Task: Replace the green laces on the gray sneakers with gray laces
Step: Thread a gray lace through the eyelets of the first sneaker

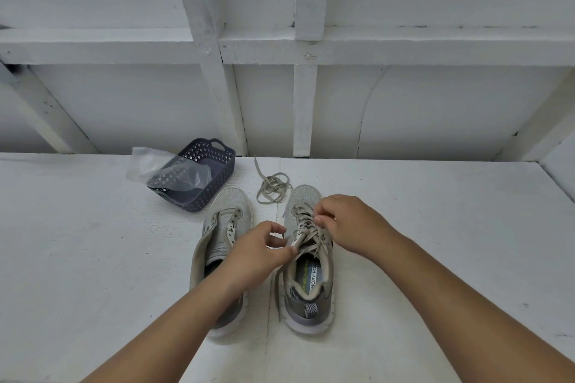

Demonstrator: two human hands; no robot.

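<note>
Two gray sneakers stand side by side on the white table, toes pointing away from me. The left sneaker has bare eyelets and no lace. The right sneaker still carries a pale greenish lace through its eyelets, one end trailing down its left side. My left hand pinches the upper eyelet flap of the right sneaker. My right hand pinches the lace over the tongue. A loose pale lace lies in a tangle just beyond the two toes.
A dark blue perforated basket lies tipped behind the left sneaker, with a clear plastic bag draped over its mouth. The table ends at a white panelled wall with vertical and diagonal battens.
</note>
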